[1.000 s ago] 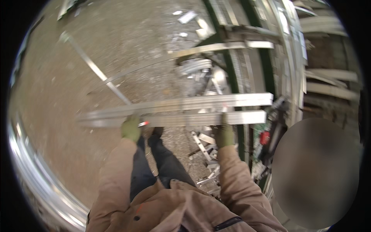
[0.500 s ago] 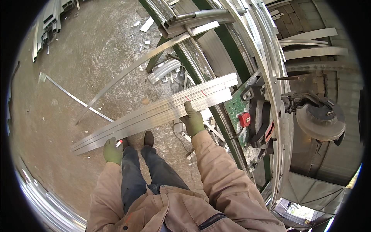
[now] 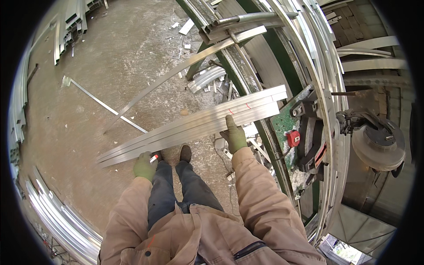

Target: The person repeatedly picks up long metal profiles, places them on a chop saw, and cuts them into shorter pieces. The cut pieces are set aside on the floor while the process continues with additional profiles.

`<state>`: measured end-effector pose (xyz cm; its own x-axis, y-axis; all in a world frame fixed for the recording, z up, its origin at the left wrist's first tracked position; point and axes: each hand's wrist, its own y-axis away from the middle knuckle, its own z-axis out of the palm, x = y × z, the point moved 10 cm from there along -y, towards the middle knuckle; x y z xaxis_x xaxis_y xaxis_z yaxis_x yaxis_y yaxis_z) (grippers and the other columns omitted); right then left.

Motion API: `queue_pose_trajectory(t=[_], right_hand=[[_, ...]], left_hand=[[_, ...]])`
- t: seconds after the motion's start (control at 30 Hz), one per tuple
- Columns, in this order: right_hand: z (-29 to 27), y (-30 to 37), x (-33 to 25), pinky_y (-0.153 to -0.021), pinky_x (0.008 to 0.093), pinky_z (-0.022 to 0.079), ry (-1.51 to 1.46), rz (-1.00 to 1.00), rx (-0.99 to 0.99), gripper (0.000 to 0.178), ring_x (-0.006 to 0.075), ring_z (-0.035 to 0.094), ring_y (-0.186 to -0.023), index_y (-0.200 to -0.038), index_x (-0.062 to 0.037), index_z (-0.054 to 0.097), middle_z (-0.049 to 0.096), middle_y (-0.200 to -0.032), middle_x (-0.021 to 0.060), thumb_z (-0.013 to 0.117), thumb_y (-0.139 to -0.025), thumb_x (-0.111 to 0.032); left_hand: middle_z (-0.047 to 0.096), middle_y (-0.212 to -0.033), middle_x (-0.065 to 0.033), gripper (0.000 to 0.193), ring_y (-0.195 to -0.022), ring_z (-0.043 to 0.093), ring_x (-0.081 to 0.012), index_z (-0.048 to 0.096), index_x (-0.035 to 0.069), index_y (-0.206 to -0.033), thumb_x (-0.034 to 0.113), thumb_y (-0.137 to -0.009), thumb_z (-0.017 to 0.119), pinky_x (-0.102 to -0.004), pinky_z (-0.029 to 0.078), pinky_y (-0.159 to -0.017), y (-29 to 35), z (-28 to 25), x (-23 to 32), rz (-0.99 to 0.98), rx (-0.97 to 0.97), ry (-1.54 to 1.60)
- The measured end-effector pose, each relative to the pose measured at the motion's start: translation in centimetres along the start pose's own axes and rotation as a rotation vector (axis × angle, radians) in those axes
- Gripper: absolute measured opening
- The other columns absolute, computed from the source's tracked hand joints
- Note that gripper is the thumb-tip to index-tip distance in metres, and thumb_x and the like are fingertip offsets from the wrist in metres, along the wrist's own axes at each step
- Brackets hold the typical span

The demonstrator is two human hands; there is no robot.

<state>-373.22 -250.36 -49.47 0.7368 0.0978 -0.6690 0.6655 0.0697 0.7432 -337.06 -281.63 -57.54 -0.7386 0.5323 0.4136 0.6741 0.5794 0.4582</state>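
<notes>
Several flat, silver metal bars (image 3: 190, 130) lie side by side in a long bundle, with dark seams running between them. The bundle slants from the left, near side up to the right, far side and looks narrower toward its left end. At the right, the nearest bar stops a little short of the others. Two short red marks (image 3: 248, 106) cross the upper faces toward that end. A slim white marker (image 3: 153, 158) with a red tip sits tilted just beside the near edge, toward the left.

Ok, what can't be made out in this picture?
Head view:
Right hand: any fingers beneath the flat metal bars, hidden by them.
Red-tipped marker: inner end, covered by the left hand.
Metal stock, far left: full extent, cut off by the picture's dark edge.
</notes>
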Motion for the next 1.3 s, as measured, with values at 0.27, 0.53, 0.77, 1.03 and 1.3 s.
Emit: queue_pose_trajectory(t=[0.27, 0.53, 0.77, 1.03, 1.3], right_hand=[[-1.5, 9.1, -1.8, -0.081, 0.0283, 0.056, 0.429, 0.08, -0.051, 0.057, 0.0119, 0.07, -0.093, -0.141, -0.0003, 0.081, 0.082, -0.111, 0.0028, 0.092, -0.106, -0.044], [-5.5, 10.9, -15.0, -0.079, 0.0272, 0.056, 0.382, -0.249, 0.026, 0.044, 0.011, 0.073, -0.092, -0.136, 0.0009, 0.082, 0.084, -0.111, 0.0038, 0.089, -0.109, -0.032], [-3.4, 12.4, -15.0, -0.076, 0.0259, 0.055, 0.361, -0.237, 0.032, 0.04, 0.0105, 0.072, -0.089, -0.134, -0.0018, 0.082, 0.085, -0.113, 0.0046, 0.085, -0.111, -0.034], [-0.3, 10.5, -20.0, -0.08, 0.0276, 0.056, 0.253, -0.389, 0.017, 0.049, 0.0144, 0.075, -0.096, -0.141, 0.0025, 0.08, 0.086, -0.114, 0.0089, 0.085, -0.111, -0.037], [7.4, -3.7, -37.4, -0.096, 0.0379, 0.061, 0.432, -0.537, 0.113, 0.079, 0.021, 0.072, -0.117, -0.165, 0.0013, 0.066, 0.076, -0.143, 0.0142, 0.086, -0.108, -0.051]], left_hand=[[0.082, -0.129, -0.0167, 0.042, -0.121, 0.078, -0.0425, 0.079, 0.014, -0.131, 0.037, -0.097, 0.09, -0.055, 0.062, -0.104, 1.9, -2.7, -2.6, -0.075, -0.048, 0.084], [0.085, -0.126, -0.0176, 0.035, -0.119, 0.081, -0.0431, 0.084, 0.016, -0.125, 0.042, -0.101, 0.083, -0.0562, 0.063, -0.103, 5.3, -4.5, -8.5, -0.232, -0.159, 0.031], [0.087, -0.126, -0.0193, 0.037, -0.118, 0.084, -0.0426, 0.087, 0.018, -0.132, 0.041, -0.105, 0.078, -0.0547, 0.064, -0.102, 7.1, -6.2, -9.8, -0.273, -0.216, 0.062], [0.086, -0.129, -0.0242, 0.042, -0.122, 0.083, -0.0459, 0.084, 0.016, -0.138, 0.041, -0.106, 0.076, -0.0545, 0.063, -0.106, 8.7, -8.3, -10.3, -0.234, -0.309, 0.089], [0.087, -0.123, -0.0243, 0.047, -0.116, 0.084, -0.0436, 0.084, 0.009, -0.136, 0.045, -0.106, 0.08, -0.0533, 0.064, -0.1, 11.1, -6.7, -13.9, -0.389, -0.19, 0.145]])
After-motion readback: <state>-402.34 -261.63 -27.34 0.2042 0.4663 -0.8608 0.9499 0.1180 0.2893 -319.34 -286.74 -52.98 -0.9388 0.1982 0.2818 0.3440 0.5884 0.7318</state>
